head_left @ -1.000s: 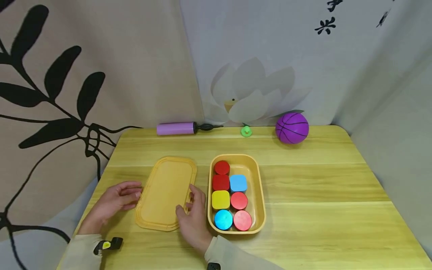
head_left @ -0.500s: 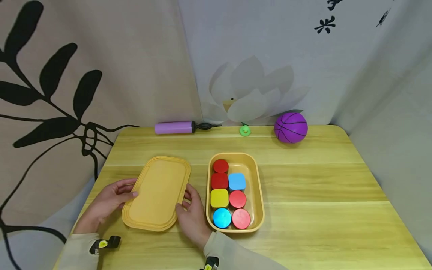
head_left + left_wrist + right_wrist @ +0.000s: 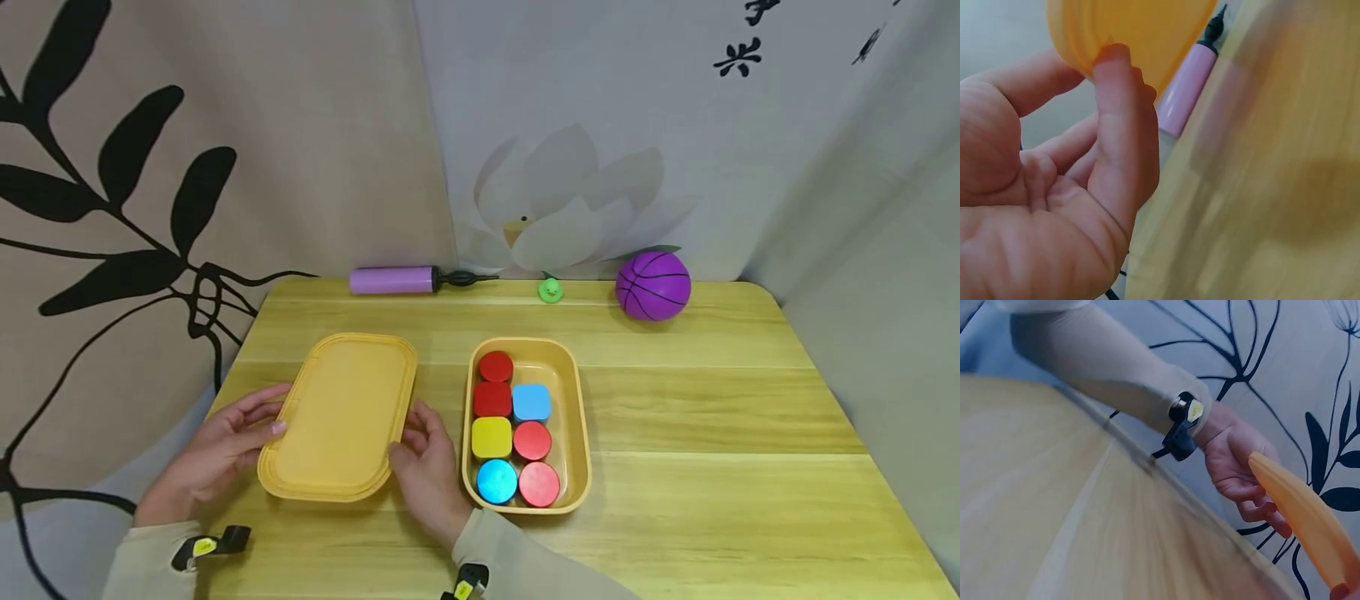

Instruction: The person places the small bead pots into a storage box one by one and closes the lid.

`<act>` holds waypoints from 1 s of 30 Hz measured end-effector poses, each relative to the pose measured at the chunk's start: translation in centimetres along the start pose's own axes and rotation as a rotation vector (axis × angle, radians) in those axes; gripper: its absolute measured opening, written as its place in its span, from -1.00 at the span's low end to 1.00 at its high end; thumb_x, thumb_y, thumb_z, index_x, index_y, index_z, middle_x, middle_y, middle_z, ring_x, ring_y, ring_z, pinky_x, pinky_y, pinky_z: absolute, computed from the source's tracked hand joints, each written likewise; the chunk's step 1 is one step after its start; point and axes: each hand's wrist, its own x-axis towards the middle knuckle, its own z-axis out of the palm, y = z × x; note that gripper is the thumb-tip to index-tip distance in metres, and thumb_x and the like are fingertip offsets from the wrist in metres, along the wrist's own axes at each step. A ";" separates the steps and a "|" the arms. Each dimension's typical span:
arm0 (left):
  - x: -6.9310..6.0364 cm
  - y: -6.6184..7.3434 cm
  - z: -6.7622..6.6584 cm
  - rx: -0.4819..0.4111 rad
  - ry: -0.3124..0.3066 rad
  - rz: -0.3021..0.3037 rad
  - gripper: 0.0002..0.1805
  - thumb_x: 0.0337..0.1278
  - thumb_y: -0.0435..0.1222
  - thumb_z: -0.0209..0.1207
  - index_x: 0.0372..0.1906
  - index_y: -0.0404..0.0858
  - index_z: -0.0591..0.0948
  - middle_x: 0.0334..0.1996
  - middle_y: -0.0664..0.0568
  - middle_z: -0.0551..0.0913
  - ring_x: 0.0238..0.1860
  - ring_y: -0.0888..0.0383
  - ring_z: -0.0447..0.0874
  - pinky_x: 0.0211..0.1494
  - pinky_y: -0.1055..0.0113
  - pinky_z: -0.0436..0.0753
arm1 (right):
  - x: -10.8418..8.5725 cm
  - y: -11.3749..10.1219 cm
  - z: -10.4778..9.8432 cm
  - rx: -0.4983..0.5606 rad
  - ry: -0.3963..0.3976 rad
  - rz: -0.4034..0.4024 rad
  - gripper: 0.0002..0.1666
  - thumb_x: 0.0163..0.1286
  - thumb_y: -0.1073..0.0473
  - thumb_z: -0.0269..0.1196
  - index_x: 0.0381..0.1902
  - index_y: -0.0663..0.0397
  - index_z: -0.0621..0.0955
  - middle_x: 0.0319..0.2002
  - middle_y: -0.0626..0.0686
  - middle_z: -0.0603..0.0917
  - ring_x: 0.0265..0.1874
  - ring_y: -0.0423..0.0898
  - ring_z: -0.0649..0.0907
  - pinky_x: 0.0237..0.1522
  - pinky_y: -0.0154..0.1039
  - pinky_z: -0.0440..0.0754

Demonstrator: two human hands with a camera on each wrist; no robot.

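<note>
A yellow plastic lid [image 3: 341,417] is held off the wooden table, slightly tilted, in both hands. My left hand [image 3: 225,446] pinches its left edge between thumb and fingers; the left wrist view shows this grip on the lid [image 3: 1141,28] up close. On the opposite edge, my right hand [image 3: 429,479] holds the lid with the thumb on top and fingers at the side. Just right of that hand sits a yellow container [image 3: 570,383] without cover. Inside it lie several round and square pieces, among them a yellow square piece [image 3: 491,437] and a light-blue square piece [image 3: 532,402].
Along the table's back edge lie a purple hand pump [image 3: 393,280], a small green duck-faced toy [image 3: 551,290] and a purple ball [image 3: 653,286]. Behind them hangs a printed curtain [image 3: 337,125]. The wooden table [image 3: 712,475] extends to the right of the container.
The lid has moved left and risen from the table. My left hand, beside it earlier, now grips its left edge. The right hand has stayed on the right edge; the container has not moved.
</note>
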 end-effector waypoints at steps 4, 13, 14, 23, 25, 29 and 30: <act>-0.3 0.8 0.1 -0.061 -0.047 0.025 -0.40 0.57 -0.60 -0.06 0.59 -0.23 0.36 0.19 0.13 0.72 0.04 0.13 0.83 -0.06 0.20 0.81 | -0.2 -0.7 0.0 0.085 -0.030 0.013 -0.28 0.42 0.43 0.22 0.52 0.35 0.36 0.22 0.23 0.59 0.04 -0.09 0.68 0.05 -0.42 0.68; -0.4 2.4 1.0 -0.146 -0.056 0.014 -0.52 0.55 -0.62 -0.07 0.19 -0.15 0.72 -0.01 0.05 0.82 -0.06 0.15 0.86 -0.08 0.27 0.80 | -0.8 -3.9 -0.9 0.139 -0.067 0.113 -0.51 0.43 0.35 0.31 0.30 0.30 0.60 0.02 0.18 0.75 -0.19 -0.15 0.71 -0.19 -0.33 0.65; -0.4 2.5 1.2 -0.139 -0.062 0.014 -0.51 0.55 -0.62 -0.07 0.18 -0.15 0.73 -0.01 0.06 0.82 -0.07 0.15 0.86 -0.09 0.26 0.80 | -0.8 -4.3 -1.1 0.137 -0.073 0.117 -0.51 0.44 0.34 0.31 0.31 0.31 0.60 0.03 0.18 0.75 -0.17 -0.14 0.72 -0.16 -0.31 0.67; 0.2 3.2 3.1 -0.136 -0.268 0.089 -0.38 0.49 -0.69 -0.12 0.50 -0.23 0.46 0.19 0.00 0.70 0.09 0.07 0.80 0.00 0.13 0.81 | -0.7 -6.7 -4.4 0.112 -0.150 0.114 -0.49 0.47 0.35 0.29 0.32 0.40 0.55 0.01 0.15 0.72 -0.10 -0.12 0.75 -0.03 -0.23 0.75; 0.4 3.4 4.0 -0.124 -0.261 0.095 -0.38 0.49 -0.69 -0.10 0.50 -0.24 0.45 0.18 0.01 0.70 0.09 0.09 0.79 0.01 0.15 0.81 | -0.5 -7.1 -5.4 0.096 -0.171 0.114 -0.49 0.46 0.36 0.29 0.32 0.41 0.54 -0.03 0.11 0.71 -0.12 -0.14 0.75 -0.05 -0.22 0.76; 1.1 3.8 5.6 -0.072 -0.215 0.093 -0.43 0.49 -0.65 -0.03 0.48 -0.26 0.48 0.14 0.03 0.72 0.05 0.11 0.80 -0.02 0.18 0.81 | -0.1 -8.3 -7.5 0.057 -0.205 0.126 -0.50 0.44 0.35 0.31 0.28 0.41 0.51 -0.13 0.02 0.70 -0.21 -0.16 0.75 -0.14 -0.22 0.77; 1.3 3.8 6.0 -0.065 -0.208 0.093 -0.43 0.49 -0.64 -0.02 0.48 -0.27 0.48 0.14 0.03 0.72 0.05 0.11 0.80 -0.02 0.18 0.81 | -0.1 -8.7 -8.0 0.041 -0.210 0.129 -0.52 0.44 0.35 0.32 0.26 0.38 0.51 -0.16 0.00 0.69 -0.24 -0.16 0.74 -0.17 -0.23 0.77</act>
